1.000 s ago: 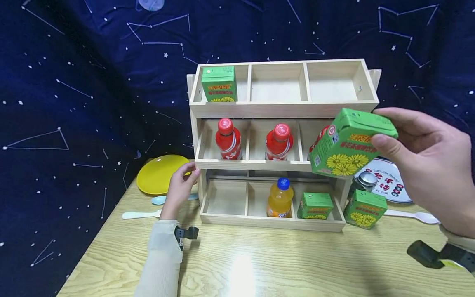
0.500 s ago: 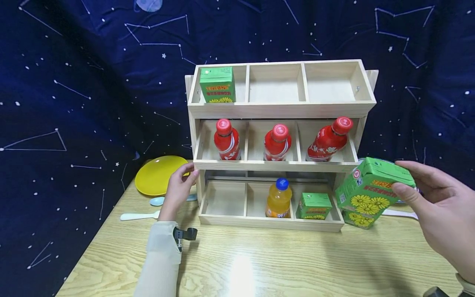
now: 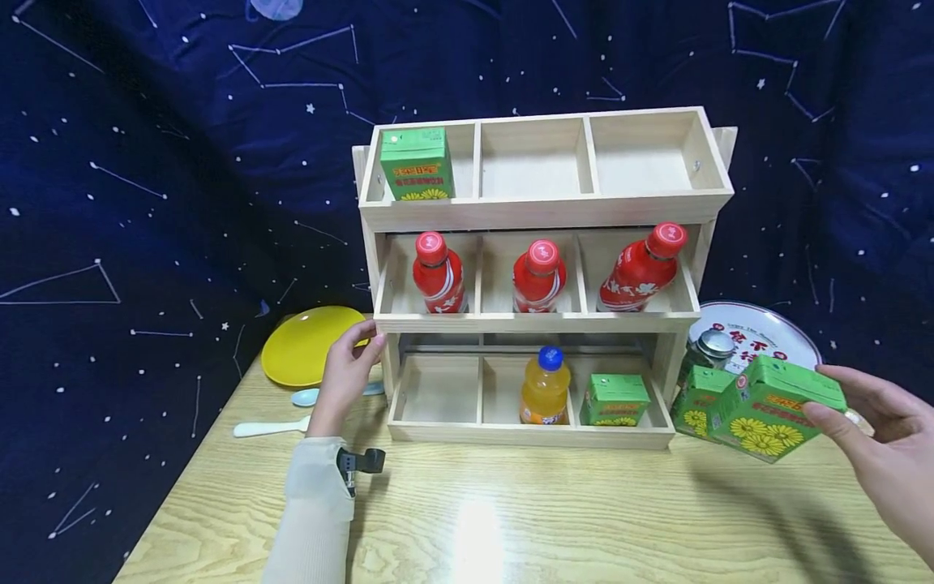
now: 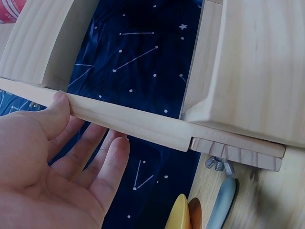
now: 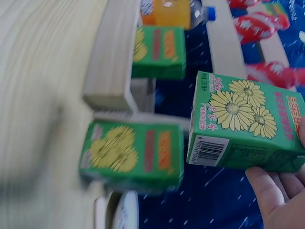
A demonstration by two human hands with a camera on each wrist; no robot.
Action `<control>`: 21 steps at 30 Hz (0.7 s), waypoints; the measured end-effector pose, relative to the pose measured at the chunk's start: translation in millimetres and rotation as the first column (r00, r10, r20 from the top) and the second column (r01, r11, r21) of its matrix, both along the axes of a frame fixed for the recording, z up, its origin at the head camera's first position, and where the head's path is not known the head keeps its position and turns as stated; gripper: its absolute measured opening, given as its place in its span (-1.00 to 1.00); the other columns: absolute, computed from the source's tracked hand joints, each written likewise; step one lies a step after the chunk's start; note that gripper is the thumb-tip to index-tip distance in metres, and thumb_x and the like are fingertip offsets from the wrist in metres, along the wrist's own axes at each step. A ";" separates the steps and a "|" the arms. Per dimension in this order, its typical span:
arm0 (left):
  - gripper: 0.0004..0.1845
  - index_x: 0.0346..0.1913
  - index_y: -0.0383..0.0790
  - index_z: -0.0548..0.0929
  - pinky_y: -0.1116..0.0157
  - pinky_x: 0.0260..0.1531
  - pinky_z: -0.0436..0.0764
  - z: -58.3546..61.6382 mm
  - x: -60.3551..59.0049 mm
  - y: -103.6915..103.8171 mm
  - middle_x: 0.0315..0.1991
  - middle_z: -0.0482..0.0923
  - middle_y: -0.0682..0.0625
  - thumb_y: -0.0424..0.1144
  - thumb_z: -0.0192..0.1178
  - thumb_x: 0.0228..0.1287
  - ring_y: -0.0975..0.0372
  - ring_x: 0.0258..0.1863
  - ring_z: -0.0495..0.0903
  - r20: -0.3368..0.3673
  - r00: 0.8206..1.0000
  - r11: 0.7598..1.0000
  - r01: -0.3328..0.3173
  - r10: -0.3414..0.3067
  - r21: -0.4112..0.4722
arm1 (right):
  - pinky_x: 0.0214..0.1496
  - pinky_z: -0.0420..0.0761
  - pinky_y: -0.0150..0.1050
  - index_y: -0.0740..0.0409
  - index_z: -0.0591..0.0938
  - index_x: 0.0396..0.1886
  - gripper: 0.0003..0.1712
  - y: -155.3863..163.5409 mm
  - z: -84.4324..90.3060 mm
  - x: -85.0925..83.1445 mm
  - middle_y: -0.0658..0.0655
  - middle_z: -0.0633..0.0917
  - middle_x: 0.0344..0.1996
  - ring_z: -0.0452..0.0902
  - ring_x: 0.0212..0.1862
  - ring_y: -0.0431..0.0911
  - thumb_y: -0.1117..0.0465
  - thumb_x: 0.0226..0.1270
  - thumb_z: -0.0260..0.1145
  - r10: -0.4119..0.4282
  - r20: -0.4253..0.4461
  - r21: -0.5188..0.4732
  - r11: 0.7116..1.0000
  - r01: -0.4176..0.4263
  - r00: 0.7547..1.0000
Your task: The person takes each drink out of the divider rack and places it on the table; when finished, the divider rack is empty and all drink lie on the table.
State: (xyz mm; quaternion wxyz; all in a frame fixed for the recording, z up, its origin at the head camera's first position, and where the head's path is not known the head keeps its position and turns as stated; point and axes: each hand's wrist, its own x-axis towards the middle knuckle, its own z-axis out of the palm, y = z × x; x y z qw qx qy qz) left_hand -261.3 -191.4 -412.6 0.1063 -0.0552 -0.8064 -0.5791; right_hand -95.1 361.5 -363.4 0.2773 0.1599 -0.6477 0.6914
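Observation:
My right hand point(image 3: 890, 446) pinches a green drink carton point(image 3: 781, 410) between thumb and fingers, above the table right of the wooden rack point(image 3: 511, 323). In the right wrist view the held carton point(image 5: 243, 124) shows yellow flowers and a barcode. Behind it, a second green carton point(image 3: 695, 403) stands beside the rack, partly hidden. My left hand point(image 3: 346, 373) holds the rack's left upright; in the left wrist view the thumb lies on the upright point(image 4: 128, 119) with fingers behind it. Green cartons also sit at the rack's top left point(image 3: 417, 166) and bottom right point(image 3: 615, 401).
Red bottles point(image 3: 540, 280) occupy the middle tier, the rightmost leaning. An orange drink bottle point(image 3: 546, 389) stands in the bottom tier. On the right are a lidded jar point(image 3: 711, 350) and a white plate point(image 3: 791, 337); on the left, a yellow plate point(image 3: 306, 349) and a pale utensil point(image 3: 266, 428).
My right hand has carried the carton down and rightward from in front of the middle tier, uncovering the leaning red bottle. My left hand stays on the upright.

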 end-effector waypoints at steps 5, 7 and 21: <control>-0.56 0.30 -0.28 0.48 0.15 0.02 0.65 -0.2 -0.5 0.0 0.14 0.52 -0.21 -0.18 0.16 0.46 -0.04 0.05 0.60 -0.006 1.000 1.000 0.004 -0.004 -0.001 | -0.06 0.54 -0.62 0.54 0.52 0.15 -0.46 18.3 -15.4 2.3 -0.03 0.76 -0.12 0.64 -0.06 -0.31 0.80 0.13 0.15 -0.123 0.057 0.130 0.985 0.115 0.991; -0.55 0.31 -0.26 0.48 0.16 0.02 0.65 -0.3 -0.6 0.2 0.14 0.52 -0.20 -0.17 0.15 0.46 -0.03 0.06 0.60 -0.003 1.000 1.000 0.003 -0.003 -0.008 | -0.05 0.50 -0.65 0.51 0.54 0.14 -0.46 26.2 -22.6 2.2 -0.08 0.76 -0.14 0.64 -0.09 -0.34 0.79 0.13 0.17 -0.178 0.064 0.173 0.971 0.164 0.982; -0.56 0.31 -0.26 0.48 0.18 0.02 0.65 -0.1 0.5 0.3 0.14 0.51 -0.19 -0.17 0.15 0.47 -0.02 0.05 0.60 0.001 1.000 1.000 0.005 -0.005 -0.006 | -0.17 0.46 -0.73 0.29 0.63 0.14 -0.43 64.7 -51.6 -10.2 -0.35 0.71 -0.27 0.60 -0.19 -0.52 0.72 0.14 0.25 -0.413 0.086 0.366 0.860 0.357 0.907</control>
